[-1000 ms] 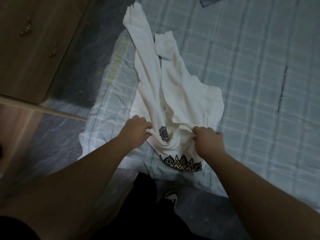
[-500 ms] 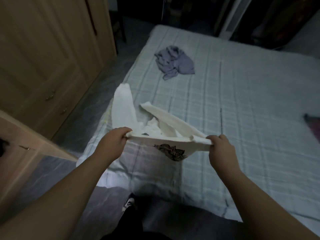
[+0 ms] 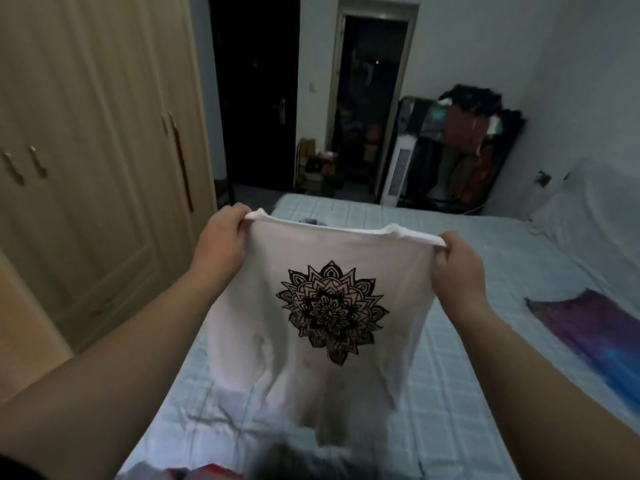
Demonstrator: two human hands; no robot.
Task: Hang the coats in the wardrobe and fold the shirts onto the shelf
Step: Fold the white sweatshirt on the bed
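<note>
A white shirt with a black mandala print hangs spread out in front of me above the bed. My left hand grips its top left corner and my right hand grips its top right corner, both with fingers curled over the hem. The lower part of the shirt droops toward the bedsheet. The wooden wardrobe stands at the left with its doors closed. Just a sliver of a grey-purple garment shows above the shirt's top edge.
A purple and blue cloth lies on the bed at the right. A narrow floor strip runs between wardrobe and bed. Beyond the bed are a dark doorway, a white fan heater and a rack with clothes.
Both hands lifted the shirt off the bed and raised it to hang spread out. My view tilted up from the bed toward the room.
</note>
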